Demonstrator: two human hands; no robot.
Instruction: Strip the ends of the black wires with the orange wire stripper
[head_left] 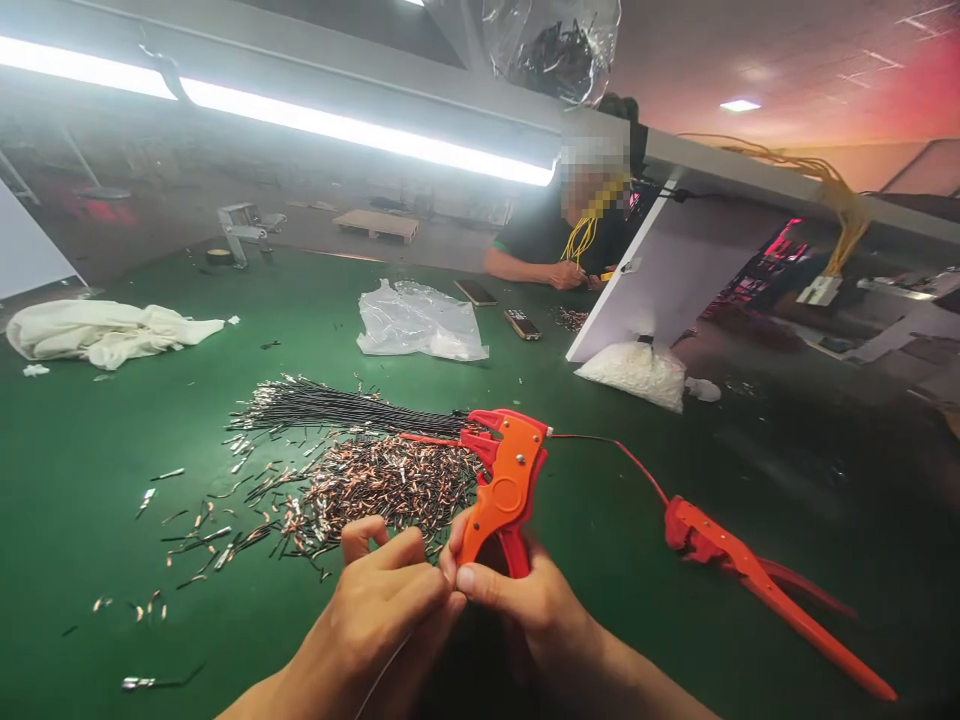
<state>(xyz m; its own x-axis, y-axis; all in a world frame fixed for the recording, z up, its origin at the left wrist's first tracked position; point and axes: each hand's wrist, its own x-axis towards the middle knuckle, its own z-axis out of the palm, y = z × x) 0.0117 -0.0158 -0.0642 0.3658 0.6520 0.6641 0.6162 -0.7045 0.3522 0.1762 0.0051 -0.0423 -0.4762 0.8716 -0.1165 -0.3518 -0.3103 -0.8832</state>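
My right hand point(525, 595) is wrapped round the handles of an orange wire stripper point(504, 480), whose jaws point up and away from me. My left hand point(390, 590) is closed in a pinch right beside it, fingertips touching the right thumb; a thin wire seems to run down from the pinch, but I cannot make it out for sure. Just beyond the hands lies a heap of short stripped wire ends point(375, 485). Behind that heap lies a bundle of black wires point(352, 408).
A second orange-red plier tool point(757, 575) lies to the right, a thin red wire point(622, 455) leading to it. On the green table point(112, 450) are a white cloth point(105, 330), a clear plastic bag point(420, 320), a white bag point(637, 370) and two phones point(523, 323). A person point(570, 230) works opposite.
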